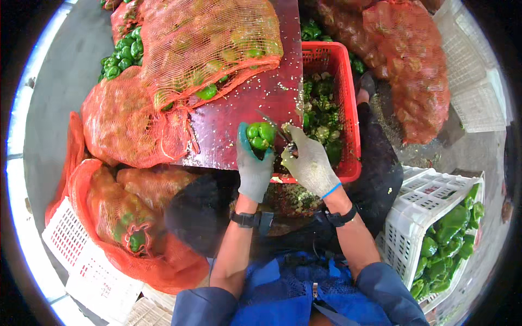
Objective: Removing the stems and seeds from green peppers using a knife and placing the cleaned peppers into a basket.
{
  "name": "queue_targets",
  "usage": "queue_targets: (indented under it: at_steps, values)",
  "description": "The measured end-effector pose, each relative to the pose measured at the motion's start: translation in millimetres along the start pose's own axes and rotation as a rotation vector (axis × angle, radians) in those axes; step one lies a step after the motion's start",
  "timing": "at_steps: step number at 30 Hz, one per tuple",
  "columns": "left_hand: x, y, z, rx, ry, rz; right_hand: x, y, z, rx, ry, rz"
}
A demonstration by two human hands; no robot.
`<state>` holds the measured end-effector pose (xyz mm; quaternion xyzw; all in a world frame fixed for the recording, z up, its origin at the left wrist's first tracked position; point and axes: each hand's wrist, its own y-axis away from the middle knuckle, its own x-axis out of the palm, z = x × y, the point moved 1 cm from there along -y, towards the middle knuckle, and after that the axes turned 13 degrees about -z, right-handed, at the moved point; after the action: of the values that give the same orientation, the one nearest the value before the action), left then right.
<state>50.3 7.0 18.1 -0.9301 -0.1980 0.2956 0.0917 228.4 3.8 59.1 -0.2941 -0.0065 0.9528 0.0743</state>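
My left hand [254, 173], in a grey glove with green on the thumb and fingers, is closed round a green bell pepper [261, 135]. The pepper is held at the near edge of a dark red tabletop [239, 119]. Right beside it, my right hand [314, 163] in a pale glove grips a small knife [267, 118]. Its thin dark blade points up and left, just past the pepper; most of the handle is hidden in my fingers. Pale seeds are scattered over the tabletop.
A red basket [352, 108] of green and pale pepper scraps stands right of the table. An orange mesh sack [212, 43] of peppers lies on the tabletop. More mesh sacks [410, 70] stand around. A white crate [399, 239] of green peppers tilts at the right.
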Motion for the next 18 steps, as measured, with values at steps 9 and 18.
queue_targets:
  at_steps: [9,18]
  values:
    - [0,3,12,-0.149,0.134,0.060,26,8,2,-0.121,0.096,0.056]
    - [-9,12,-3,-0.188,0.069,0.125,38,19,11,-0.025,0.249,0.109]
